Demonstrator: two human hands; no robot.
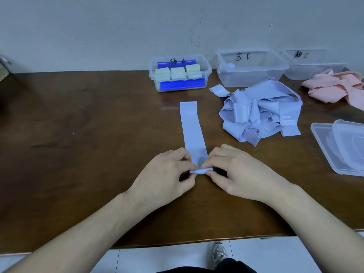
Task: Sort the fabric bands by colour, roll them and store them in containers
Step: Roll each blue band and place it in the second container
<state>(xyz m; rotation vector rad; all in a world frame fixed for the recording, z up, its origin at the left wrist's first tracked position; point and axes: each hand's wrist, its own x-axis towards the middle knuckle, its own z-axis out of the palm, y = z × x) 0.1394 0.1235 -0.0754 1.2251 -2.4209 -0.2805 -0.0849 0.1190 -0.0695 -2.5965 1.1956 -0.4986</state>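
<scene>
A light blue fabric band (192, 127) lies flat on the brown table (78, 125), stretching away from me. Its near end is curled into a small roll. My left hand (167, 174) pinches the left side of that roll and my right hand (236, 172) pinches the right side. A heap of loose blue bands (262, 113) sits to the right, with a pile of pink bands (334, 85) beyond it. At the back, a clear container (180, 72) holds rolled green bands. The container marked B (252, 66) holds one blue roll in its left corner. The container marked C (311, 64) stands at the far right.
A clear plastic lid (340, 146) lies at the table's right edge. Blue clip strips sit in the green-band container. The wall runs close behind the containers. The table's near edge is just below my forearms, with tiled floor and a shoe beneath.
</scene>
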